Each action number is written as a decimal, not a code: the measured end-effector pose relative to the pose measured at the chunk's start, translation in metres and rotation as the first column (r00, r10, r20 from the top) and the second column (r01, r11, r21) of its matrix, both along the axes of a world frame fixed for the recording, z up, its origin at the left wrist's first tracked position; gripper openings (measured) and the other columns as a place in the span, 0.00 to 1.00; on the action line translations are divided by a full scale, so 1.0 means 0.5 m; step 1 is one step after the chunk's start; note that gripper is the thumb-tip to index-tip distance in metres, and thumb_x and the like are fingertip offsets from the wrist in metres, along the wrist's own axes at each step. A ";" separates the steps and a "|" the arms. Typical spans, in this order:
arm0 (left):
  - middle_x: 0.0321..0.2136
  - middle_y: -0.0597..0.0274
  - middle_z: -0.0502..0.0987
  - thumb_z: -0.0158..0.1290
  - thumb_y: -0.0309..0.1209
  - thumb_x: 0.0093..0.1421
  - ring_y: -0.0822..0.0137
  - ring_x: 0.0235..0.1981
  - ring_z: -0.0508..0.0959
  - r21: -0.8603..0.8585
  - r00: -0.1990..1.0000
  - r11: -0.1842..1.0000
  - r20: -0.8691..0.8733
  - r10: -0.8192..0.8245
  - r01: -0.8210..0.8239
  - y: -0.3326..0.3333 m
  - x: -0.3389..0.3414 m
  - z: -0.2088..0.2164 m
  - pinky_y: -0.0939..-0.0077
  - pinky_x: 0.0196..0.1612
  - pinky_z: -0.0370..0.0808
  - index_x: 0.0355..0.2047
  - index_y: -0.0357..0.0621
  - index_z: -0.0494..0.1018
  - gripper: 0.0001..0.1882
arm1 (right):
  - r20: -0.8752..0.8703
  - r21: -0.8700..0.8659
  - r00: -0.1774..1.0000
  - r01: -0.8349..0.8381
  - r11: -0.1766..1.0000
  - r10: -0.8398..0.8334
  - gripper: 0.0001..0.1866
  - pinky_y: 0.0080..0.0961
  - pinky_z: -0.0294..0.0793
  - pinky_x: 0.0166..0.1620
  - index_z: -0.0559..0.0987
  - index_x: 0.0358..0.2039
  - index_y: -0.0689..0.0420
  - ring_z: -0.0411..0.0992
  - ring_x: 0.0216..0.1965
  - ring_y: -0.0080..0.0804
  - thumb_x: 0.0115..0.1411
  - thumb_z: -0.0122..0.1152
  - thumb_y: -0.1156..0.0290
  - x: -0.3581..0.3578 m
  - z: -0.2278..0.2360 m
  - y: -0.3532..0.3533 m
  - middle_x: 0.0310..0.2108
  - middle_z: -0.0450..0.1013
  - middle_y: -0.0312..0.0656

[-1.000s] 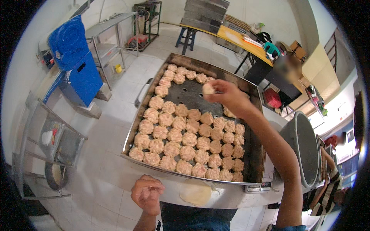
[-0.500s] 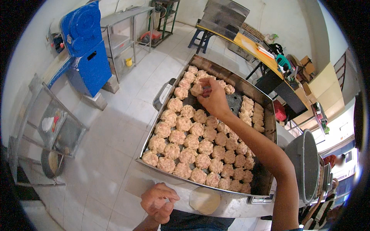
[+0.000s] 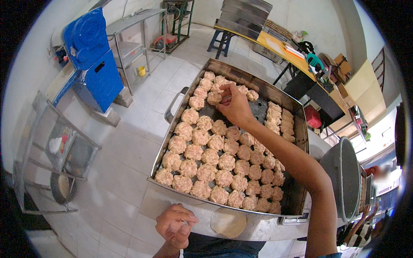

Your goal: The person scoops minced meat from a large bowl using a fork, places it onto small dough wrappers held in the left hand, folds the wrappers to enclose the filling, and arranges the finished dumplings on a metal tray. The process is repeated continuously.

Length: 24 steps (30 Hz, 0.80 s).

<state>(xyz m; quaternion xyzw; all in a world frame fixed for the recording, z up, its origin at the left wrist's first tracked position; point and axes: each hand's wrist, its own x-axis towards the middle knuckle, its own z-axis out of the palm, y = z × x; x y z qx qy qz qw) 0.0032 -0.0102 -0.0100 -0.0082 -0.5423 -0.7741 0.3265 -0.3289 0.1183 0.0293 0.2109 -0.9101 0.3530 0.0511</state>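
A large metal tray (image 3: 151, 177) holds rows of round, pleated open-top dumplings (image 3: 206, 172), with longer folded dumplings (image 3: 273, 117) at its right side. My right hand (image 3: 235, 106) reaches across to the tray's far left part. Its thumb and fingers close on one dumpling (image 3: 214, 98), which sits beside others in the far rows; its underside cannot be made out. Before the tray's near edge, my left hand (image 3: 175, 223) hovers with fingers loosely curled and thumb apart, nothing visible in it. Beside it, a flat round dough wrapper (image 3: 228, 222) lies on the pale work surface.
A big grey tub (image 3: 342, 180) stands right of the tray. A side handle (image 3: 174, 105) sticks out at the tray's left. Farther off are a blue machine (image 3: 97, 64), metal racks (image 3: 81, 150) and a yellow-topped table (image 3: 275, 45). People show at the far right.
The view has shifted slightly, so the tray appears a little farther left. My right hand stays at the same dumpling, its fingers moved slightly. The left hand keeps its curl.
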 end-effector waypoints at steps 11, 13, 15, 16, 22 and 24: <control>0.25 0.49 0.78 0.56 0.39 0.60 0.69 0.20 0.73 0.071 0.999 0.997 0.009 -0.033 0.032 -0.003 0.011 -0.011 0.77 0.24 0.71 0.31 0.30 0.75 0.18 | -0.057 -0.029 0.998 -0.018 0.999 0.016 0.30 0.38 0.78 0.38 0.68 0.48 0.63 0.78 0.33 0.46 0.48 0.75 0.70 0.011 0.011 -0.023 0.31 0.77 0.52; 0.24 0.50 0.78 0.57 0.39 0.60 0.69 0.20 0.73 0.076 0.999 0.997 0.012 -0.030 0.029 -0.005 0.011 -0.011 0.76 0.24 0.71 0.31 0.30 0.75 0.18 | 0.000 0.048 1.000 0.017 0.999 -0.017 0.31 0.35 0.78 0.40 0.68 0.50 0.63 0.77 0.35 0.41 0.49 0.76 0.69 0.015 0.015 -0.031 0.36 0.75 0.50; 0.24 0.50 0.78 0.57 0.40 0.60 0.69 0.20 0.73 0.079 0.999 0.996 0.015 -0.036 0.035 -0.005 0.011 -0.010 0.76 0.24 0.71 0.31 0.31 0.75 0.19 | -0.044 0.035 0.999 0.008 0.999 -0.006 0.33 0.39 0.77 0.40 0.67 0.49 0.64 0.77 0.35 0.47 0.49 0.76 0.67 0.012 0.012 -0.034 0.32 0.75 0.53; 0.24 0.50 0.78 0.57 0.40 0.60 0.69 0.20 0.73 0.079 0.999 0.996 0.020 -0.039 0.038 -0.006 0.013 -0.011 0.76 0.24 0.70 0.31 0.31 0.75 0.19 | -0.017 0.004 1.000 0.006 1.000 -0.006 0.32 0.41 0.77 0.42 0.67 0.49 0.64 0.77 0.35 0.52 0.48 0.76 0.68 0.013 0.011 -0.038 0.31 0.76 0.55; 0.20 0.55 0.72 0.56 0.42 0.63 0.68 0.18 0.69 -0.033 1.000 0.999 0.005 0.009 -0.009 0.006 -0.006 0.001 0.77 0.18 0.66 0.28 0.36 0.71 0.19 | -0.235 0.047 0.971 0.052 0.998 -0.040 0.33 0.39 0.77 0.39 0.67 0.49 0.64 0.77 0.34 0.45 0.50 0.75 0.64 -0.009 -0.019 -0.032 0.30 0.76 0.52; 0.19 0.57 0.70 0.57 0.46 0.64 0.68 0.16 0.68 -0.030 0.999 1.000 0.050 0.003 -0.001 0.006 -0.009 0.021 0.76 0.16 0.65 0.27 0.37 0.69 0.22 | -0.234 0.077 0.971 0.069 0.995 -0.049 0.32 0.41 0.77 0.39 0.67 0.49 0.64 0.77 0.35 0.47 0.50 0.74 0.63 -0.005 -0.030 -0.044 0.29 0.76 0.53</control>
